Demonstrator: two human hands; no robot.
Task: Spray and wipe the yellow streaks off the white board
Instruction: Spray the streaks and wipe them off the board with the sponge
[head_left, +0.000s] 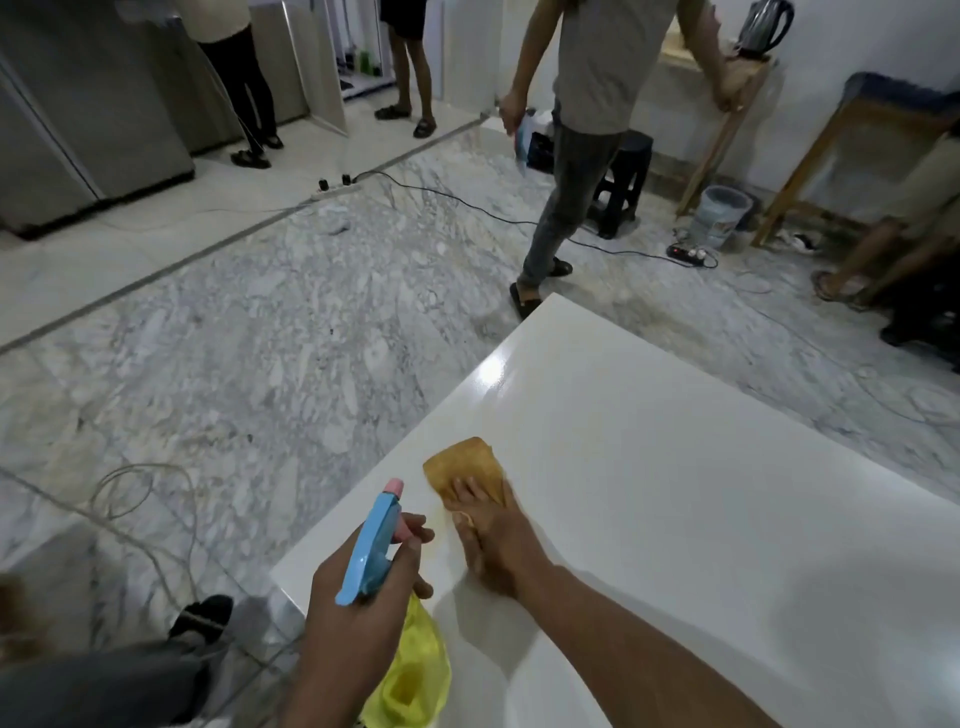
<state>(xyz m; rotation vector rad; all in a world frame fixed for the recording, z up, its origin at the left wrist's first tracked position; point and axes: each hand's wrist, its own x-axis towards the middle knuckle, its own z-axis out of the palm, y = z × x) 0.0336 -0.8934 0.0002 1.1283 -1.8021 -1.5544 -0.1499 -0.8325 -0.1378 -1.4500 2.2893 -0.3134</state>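
Observation:
The white board (675, 493) lies flat and glossy across the lower right. My right hand (488, 535) presses a tan cloth (465, 465) flat onto the board near its left edge, fingers straight on the cloth. A faint yellow streak (441, 525) shows on the board just left of that hand. My left hand (358, 613) grips a spray bottle with a blue trigger head and pink nozzle (375, 540), held above the board's near left corner. The bottle's yellow body (410, 680) hangs below my fist.
A person in grey jeans (566, 197) walks past the board's far corner. Cables and power strips (688, 253) lie across the marble floor (260, 338). A black stool (621, 182), a bucket (719, 213) and wooden tables stand at the back right. Other people stand farther back.

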